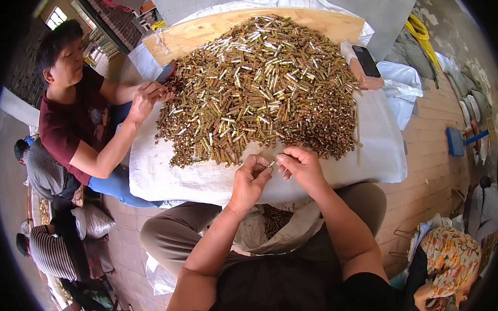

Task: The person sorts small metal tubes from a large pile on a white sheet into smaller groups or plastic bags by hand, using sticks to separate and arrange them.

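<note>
In front of me, a big heap of small gold-coloured metal pieces (262,84), shaped like bolts or sleeves, lies on a white sheet (381,143). My left hand (248,183) is closed at the near edge of the heap, pinching one short gold-coloured metal rod (271,164) between thumb and fingertips. My right hand (304,167) is close beside it, thumb and forefinger pressed together near the rod's end. Whatever those right fingertips grip is too small to make out. Smaller nut-like pieces (321,128) gather on the heap's right near side.
A wooden board (330,25) stands behind the heap. A phone (366,60) rests on a block at the right. Between my knees, an open sack (304,231) contains dark metal pieces. A person (75,105) at the left works at the heap; other people are farther off.
</note>
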Demonstrator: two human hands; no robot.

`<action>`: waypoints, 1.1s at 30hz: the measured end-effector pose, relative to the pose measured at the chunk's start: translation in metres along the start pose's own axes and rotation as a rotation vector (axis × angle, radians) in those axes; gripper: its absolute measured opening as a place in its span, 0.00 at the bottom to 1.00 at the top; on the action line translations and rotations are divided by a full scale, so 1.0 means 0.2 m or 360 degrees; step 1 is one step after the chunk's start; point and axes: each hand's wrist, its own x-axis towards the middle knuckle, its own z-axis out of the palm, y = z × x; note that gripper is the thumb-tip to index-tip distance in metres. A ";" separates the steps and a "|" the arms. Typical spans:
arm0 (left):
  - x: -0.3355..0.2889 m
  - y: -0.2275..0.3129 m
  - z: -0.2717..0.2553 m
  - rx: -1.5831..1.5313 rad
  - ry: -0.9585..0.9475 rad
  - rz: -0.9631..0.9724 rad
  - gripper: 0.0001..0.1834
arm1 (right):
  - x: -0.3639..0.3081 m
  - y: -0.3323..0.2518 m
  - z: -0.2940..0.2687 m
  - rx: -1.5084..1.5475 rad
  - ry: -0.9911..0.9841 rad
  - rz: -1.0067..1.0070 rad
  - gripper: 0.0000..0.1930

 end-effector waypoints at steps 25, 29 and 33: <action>-0.04 0.02 0.07 -0.0142 -0.0161 -0.0081 0.05 | -0.03 -0.03 -0.06 -0.0136 -0.0074 0.0165 0.08; -0.04 0.01 0.07 -0.0158 -0.0107 -0.0146 0.06 | -0.04 -0.04 -0.05 -0.0326 -0.0034 0.0128 0.09; -0.05 0.00 0.06 -0.0081 -0.0086 -0.0125 0.07 | -0.04 -0.04 -0.04 -0.0493 -0.0004 0.0063 0.09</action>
